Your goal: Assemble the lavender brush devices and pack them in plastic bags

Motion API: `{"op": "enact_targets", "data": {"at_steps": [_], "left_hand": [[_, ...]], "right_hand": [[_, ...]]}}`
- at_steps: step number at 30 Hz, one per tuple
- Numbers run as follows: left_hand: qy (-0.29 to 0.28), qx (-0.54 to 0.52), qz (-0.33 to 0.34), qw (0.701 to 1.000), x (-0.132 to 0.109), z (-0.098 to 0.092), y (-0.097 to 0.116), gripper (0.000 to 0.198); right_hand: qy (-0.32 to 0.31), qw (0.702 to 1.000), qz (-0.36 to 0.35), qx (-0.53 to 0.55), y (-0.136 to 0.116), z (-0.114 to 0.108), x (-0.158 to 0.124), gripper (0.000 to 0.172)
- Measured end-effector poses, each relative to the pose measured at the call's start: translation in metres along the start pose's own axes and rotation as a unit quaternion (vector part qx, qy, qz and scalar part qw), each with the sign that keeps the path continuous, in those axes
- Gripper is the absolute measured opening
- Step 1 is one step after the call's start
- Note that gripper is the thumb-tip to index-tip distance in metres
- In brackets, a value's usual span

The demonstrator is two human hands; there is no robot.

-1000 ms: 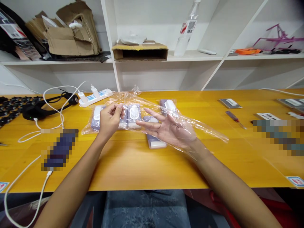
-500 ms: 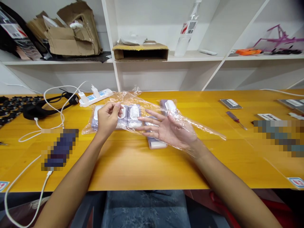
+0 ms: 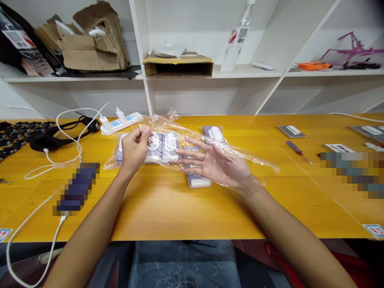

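My left hand [image 3: 136, 148] pinches the edge of a clear plastic bag [image 3: 180, 128]. Spread wide, the fingers of my right hand [image 3: 222, 164] lie within or behind the bag's film, palm facing up and left. Behind my left hand, several grey and white packs [image 3: 170, 144] lie side by side in clear wrapping on the wooden table [image 3: 186, 216]. Partly hidden by my right hand, another grey and white item [image 3: 200, 182] is on the table, and a further one [image 3: 215, 133] lies just behind it.
A white power strip [image 3: 121, 123], cables, a black headset [image 3: 48, 140] and a blurred dark phone-like object [image 3: 78, 187] are on the left. On the right are a screwdriver [image 3: 297, 151] and a small grey plate [image 3: 291, 131]. Shelves with a cardboard box [image 3: 180, 66] stand behind.
My left hand has shifted very slightly left. The film's right end has drawn in a little toward my right hand, which stays spread.
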State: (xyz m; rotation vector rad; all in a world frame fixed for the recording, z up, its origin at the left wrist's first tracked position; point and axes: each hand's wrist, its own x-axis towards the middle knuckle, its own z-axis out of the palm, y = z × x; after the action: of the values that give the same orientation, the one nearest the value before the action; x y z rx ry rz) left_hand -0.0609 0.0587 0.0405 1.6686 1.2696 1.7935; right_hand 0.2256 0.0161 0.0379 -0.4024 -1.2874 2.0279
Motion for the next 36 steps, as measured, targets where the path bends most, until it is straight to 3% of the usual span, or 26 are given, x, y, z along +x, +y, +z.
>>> {"op": "enact_targets", "data": {"at_steps": [9,15,18,26,32,36], "left_hand": [[0.002,-0.002,0.007,1.0,0.003,-0.002,0.0,0.046],[0.009,-0.006,0.001,1.0,0.004,-0.004,-0.004,0.044],[0.026,-0.015,-0.011,0.999,0.007,-0.007,-0.007,0.043],[0.048,0.001,0.0,0.999,0.017,-0.019,-0.016,0.039],[0.079,0.0,-0.016,0.997,0.027,-0.032,-0.028,0.039],[0.097,0.001,-0.043,0.994,0.032,-0.036,-0.038,0.041]], "right_hand": [[-0.017,1.0,-0.013,-0.008,-0.002,-0.004,-0.002,0.085],[-0.009,0.999,-0.003,-0.034,-0.007,-0.002,-0.005,0.069],[-0.004,0.999,0.008,-0.046,-0.009,-0.005,-0.006,0.073],[0.054,0.995,0.025,-0.082,-0.021,-0.023,-0.012,0.078],[0.148,0.983,-0.058,-0.09,-0.031,-0.039,-0.014,0.058],[0.164,0.98,-0.07,-0.085,-0.033,-0.048,-0.013,0.065]]}}
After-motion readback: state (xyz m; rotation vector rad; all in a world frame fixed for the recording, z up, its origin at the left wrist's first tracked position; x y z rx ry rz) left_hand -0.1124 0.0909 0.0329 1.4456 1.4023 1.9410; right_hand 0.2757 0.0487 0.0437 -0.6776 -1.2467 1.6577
